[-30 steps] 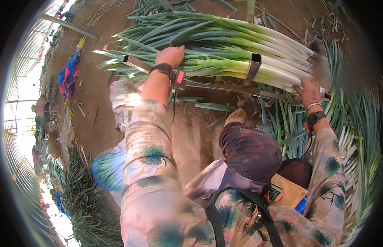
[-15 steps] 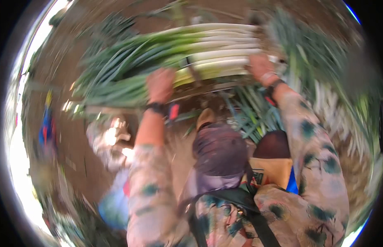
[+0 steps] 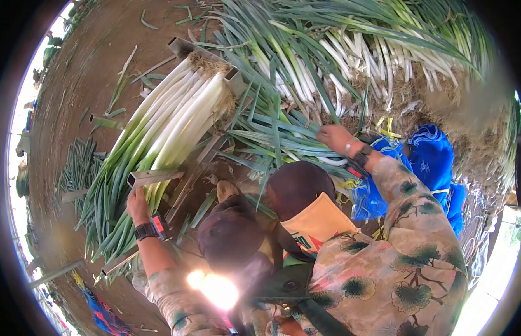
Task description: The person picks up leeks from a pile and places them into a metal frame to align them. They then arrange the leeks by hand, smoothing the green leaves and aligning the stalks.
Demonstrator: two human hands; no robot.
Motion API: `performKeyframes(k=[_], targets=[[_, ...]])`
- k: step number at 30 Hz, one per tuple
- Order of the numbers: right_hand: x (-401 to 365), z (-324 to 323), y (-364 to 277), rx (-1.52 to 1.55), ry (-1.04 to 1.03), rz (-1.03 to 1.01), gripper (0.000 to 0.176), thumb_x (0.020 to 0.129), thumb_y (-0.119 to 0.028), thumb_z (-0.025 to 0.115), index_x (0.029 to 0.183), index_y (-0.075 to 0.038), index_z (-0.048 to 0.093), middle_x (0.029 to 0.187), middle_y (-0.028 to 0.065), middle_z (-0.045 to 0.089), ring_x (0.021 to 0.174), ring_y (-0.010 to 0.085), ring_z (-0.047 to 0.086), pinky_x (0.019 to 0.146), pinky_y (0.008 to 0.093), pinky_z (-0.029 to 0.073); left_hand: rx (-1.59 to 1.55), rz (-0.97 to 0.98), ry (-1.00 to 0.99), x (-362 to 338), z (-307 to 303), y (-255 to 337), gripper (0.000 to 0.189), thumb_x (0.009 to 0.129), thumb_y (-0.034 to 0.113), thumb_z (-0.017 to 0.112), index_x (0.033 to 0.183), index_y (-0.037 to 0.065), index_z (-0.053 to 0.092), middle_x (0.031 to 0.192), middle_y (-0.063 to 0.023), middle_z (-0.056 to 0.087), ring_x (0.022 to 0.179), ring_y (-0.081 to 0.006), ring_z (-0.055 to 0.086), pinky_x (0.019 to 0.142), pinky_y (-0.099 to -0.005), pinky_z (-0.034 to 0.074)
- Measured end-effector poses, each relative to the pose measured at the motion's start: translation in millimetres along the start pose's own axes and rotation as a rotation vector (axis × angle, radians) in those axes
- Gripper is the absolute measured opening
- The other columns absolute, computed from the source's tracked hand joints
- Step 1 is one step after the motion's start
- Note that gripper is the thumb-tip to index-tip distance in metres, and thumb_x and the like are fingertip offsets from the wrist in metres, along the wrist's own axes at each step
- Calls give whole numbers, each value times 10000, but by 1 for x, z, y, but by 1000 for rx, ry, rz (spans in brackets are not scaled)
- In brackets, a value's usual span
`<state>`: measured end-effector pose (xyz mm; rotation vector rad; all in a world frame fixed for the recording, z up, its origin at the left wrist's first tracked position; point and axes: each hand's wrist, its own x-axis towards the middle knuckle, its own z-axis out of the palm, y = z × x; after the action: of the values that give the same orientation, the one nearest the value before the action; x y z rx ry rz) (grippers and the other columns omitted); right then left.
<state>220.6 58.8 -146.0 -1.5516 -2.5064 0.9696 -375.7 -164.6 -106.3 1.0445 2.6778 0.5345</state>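
A bundle of long green onions (image 3: pixel 160 120) lies in a metal frame, its white stalks and roots toward the top and green leaves toward the lower left. My left hand (image 3: pixel 138 207) is against the leaves, just below an upright metal piece (image 3: pixel 154 177); its fingertips are partly hidden. Out to the right, my right hand (image 3: pixel 334 139) has its fingers curled together over loose green leaves (image 3: pixel 288 134). What it holds, if anything, is too small to tell. Each wrist wears a dark band with a red-marked device.
A large pile of green onions (image 3: pixel 350 50) spreads across the top and right. Blue bags (image 3: pixel 431 157) and yellow ties (image 3: pixel 388 129) are right of my right hand. More onions (image 3: pixel 78 168) lie at left. My knees are below the frame.
The view has turned, so the bundle now appears farther left and slanted. My right hand has left the bundle's white end and is over the leaves near the blue bags; my left hand remains beside the bundle.
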Motion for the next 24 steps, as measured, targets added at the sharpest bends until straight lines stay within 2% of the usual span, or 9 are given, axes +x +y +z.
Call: performKeyframes(k=[3,5,13,14,18,19,21,22,24], targets=[[-15,19,76,106,100,155,312,864,-318,596,969,-42,696,878,212,675,851,389,642,792,451,498,96,-72,16,7,7,2,573,899,528,446,1102,43,673,1051,-206,676,994,-390,621,850,-442,452],[-4,11,85,169,134,287,319,860,-320,595,989,-47,699,877,210,676,859,390,643,797,446,498,208,149,64,10,15,-21,523,919,475,424,1091,49,675,1046,-199,674,996,-393,616,838,-459,453],[171,44,122,26,544,223,350,849,-280,608,1079,-21,653,1022,244,651,960,408,615,867,455,491,427,411,172,6,18,-60,337,939,256,459,1132,71,664,1007,-159,669,953,-357,618,818,-460,490],[191,50,127,-47,507,273,406,840,-289,618,1131,-5,609,1062,269,622,981,417,602,880,472,485,452,496,226,8,20,-76,316,938,229,474,1138,74,663,990,-150,670,943,-349,620,824,-454,493],[247,70,114,-418,459,588,503,826,-398,655,1114,12,609,1073,262,634,995,401,613,902,470,478,438,296,26,7,19,-86,315,878,72,554,1183,36,622,1149,-192,628,1085,-390,570,913,-473,448],[252,62,115,-298,333,589,509,825,-410,655,1098,18,614,1073,264,637,1000,396,616,903,469,479,304,225,16,6,18,-83,329,880,73,561,1202,39,618,1155,-184,627,1088,-383,566,923,-470,442],[254,37,118,-52,86,590,524,824,-435,655,1065,29,624,1073,269,642,1010,384,622,904,466,479,470,263,21,0,12,-68,340,890,74,552,1223,41,609,1172,-172,622,1093,-375,559,938,-461,432],[250,26,116,-28,85,509,550,812,-453,664,1038,48,629,1061,277,646,1001,367,633,885,462,483,133,120,11,-4,11,-53,330,920,82,518,1239,44,597,1201,-153,612,1100,-364,550,953,-449,418],[227,6,105,239,107,424,572,787,-469,679,1035,45,645,1052,266,657,1002,353,645,881,425,494,239,175,11,-6,11,-55,331,938,90,495,1252,41,589,1206,-153,610,1108,-360,544,961,-445,410]])
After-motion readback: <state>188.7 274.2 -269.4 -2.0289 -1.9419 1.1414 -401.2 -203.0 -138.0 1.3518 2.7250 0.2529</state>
